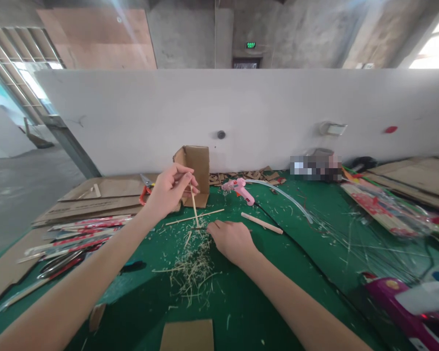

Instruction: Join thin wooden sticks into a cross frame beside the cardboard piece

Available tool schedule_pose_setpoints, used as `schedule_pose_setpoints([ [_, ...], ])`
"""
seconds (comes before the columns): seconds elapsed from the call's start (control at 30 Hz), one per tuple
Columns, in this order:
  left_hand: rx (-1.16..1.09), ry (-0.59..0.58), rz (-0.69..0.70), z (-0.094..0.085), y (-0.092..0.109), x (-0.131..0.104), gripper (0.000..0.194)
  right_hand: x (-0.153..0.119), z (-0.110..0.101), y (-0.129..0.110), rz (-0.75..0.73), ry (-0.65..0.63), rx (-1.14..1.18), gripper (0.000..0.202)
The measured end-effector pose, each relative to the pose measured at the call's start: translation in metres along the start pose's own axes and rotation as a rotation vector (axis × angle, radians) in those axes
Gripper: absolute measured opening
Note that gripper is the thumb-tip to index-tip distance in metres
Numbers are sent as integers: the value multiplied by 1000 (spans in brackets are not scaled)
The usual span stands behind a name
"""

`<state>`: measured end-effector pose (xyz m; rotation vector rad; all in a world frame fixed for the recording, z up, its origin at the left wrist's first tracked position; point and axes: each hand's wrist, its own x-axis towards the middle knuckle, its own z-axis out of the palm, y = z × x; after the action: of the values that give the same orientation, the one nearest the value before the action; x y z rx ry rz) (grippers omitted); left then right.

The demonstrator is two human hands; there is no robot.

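My left hand point(176, 187) pinches the upper end of a thin pale wooden stick point(194, 207), which slants down to the green table. Close to the stick's lower end, my right hand point(231, 238) has its fingers closed on a thin dark piece, too small to make out. Another thin stick point(212, 212) lies crosswise on the table behind the held one. A pile of fine wood shavings point(193, 268) spreads below and between my hands. Behind my left hand stands a folded cardboard piece point(199, 168).
A pink glue gun point(243, 191) with a black cord and a thicker wooden stick point(262, 223) lie right of centre. Wrapped sticks point(84, 231) and orange-handled scissors point(145, 193) are at left. A purple device point(395, 302) stands front right; a white partition point(263, 107) rises behind.
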<state>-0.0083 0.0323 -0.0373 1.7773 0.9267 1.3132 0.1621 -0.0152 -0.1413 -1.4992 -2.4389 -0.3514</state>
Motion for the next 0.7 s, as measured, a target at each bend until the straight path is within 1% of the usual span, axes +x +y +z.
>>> schedule_pose_setpoints([
  [0.03,0,-6,3,0,1,0,16,0,0,-1,5,11,-6,19],
  [0.13,10,-28,18,1,3,-2,15,2,-2,-2,55,113,-25,28],
  [0.17,15,-33,23,2,4,-2,15,2,-3,-2,59,129,-28,31],
  [0.3,20,-39,32,2,5,-3,15,1,-2,-1,2,58,-26,30],
  [0.33,19,-41,32,2,4,-3,15,1,-2,-1,1,61,-29,30],
  [0.47,22,-40,36,2,3,-2,16,1,-3,0,65,154,-50,31],
  [0.6,3,-27,18,2,1,-2,15,3,-1,-2,13,93,-9,30],
  [0.7,0,-21,28,2,1,-1,14,4,0,-5,72,163,-14,33],
])
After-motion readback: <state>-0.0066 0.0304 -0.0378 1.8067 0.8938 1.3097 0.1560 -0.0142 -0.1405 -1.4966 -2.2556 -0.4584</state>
